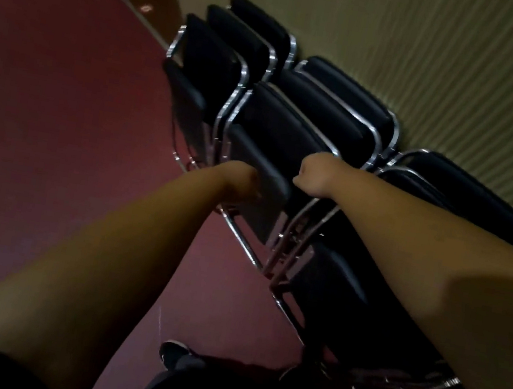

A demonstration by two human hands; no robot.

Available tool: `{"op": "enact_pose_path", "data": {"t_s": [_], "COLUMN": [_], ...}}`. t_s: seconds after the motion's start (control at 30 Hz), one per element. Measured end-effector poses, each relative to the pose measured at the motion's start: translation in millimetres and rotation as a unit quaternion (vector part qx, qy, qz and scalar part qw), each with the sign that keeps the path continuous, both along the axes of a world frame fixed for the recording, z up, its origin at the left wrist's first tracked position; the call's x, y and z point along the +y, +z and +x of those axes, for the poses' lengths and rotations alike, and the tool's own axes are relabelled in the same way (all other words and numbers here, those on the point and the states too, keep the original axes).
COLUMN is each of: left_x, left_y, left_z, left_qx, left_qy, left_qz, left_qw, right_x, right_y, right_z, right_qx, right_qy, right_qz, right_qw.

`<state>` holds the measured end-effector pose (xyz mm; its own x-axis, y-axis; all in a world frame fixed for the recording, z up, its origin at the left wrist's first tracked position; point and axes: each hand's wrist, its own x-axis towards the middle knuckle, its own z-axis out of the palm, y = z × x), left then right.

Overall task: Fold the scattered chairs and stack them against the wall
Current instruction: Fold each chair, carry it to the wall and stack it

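Chair (279,124) stands folded between both hands; left hand (243,182) and right hand (315,173) curl round its edges; wall (468,76) lies ahead, behind other chairs (339,106).

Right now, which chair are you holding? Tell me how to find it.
Find the ribbed wall; black folded chairs lean against it in three bunches. Go to the middle bunch and pick its front chair, farthest from the wall. Only this one has the left hand and right hand gripping it.
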<state>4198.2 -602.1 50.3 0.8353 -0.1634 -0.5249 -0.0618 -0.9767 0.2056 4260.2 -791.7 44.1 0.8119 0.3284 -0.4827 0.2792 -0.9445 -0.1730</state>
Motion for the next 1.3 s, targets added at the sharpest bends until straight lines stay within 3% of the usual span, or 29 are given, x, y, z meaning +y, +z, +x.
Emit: {"op": "enact_pose_path", "data": {"t_s": [0.27, 0.47, 0.83, 1.2, 1.3], "left_x": [238, 413, 583, 704, 756], "left_y": [25, 45, 52, 22, 13], "left_z": [-78, -174, -414, -637, -679], "left_qx": [-0.039, -0.067, -0.112, -0.081, -0.071], "left_qy": [0.171, 0.308, 0.561, 0.724, 0.746], "left_qz": [-0.053, -0.06, -0.069, -0.032, -0.023], "left_qw": [0.983, 0.947, 0.817, 0.684, 0.662], "right_x": [280, 478, 734, 916, 981], "right_y": [33, 57, 74, 38, 24], "right_z": [-29, -106, -302, -509, -552], "right_qx": [-0.034, -0.084, -0.098, -0.074, -0.055], "right_qy": [0.163, 0.325, 0.559, 0.722, 0.739], "right_qz": [-0.007, -0.017, 0.012, 0.034, 0.039], "right_qw": [0.986, 0.942, 0.824, 0.687, 0.67]}}
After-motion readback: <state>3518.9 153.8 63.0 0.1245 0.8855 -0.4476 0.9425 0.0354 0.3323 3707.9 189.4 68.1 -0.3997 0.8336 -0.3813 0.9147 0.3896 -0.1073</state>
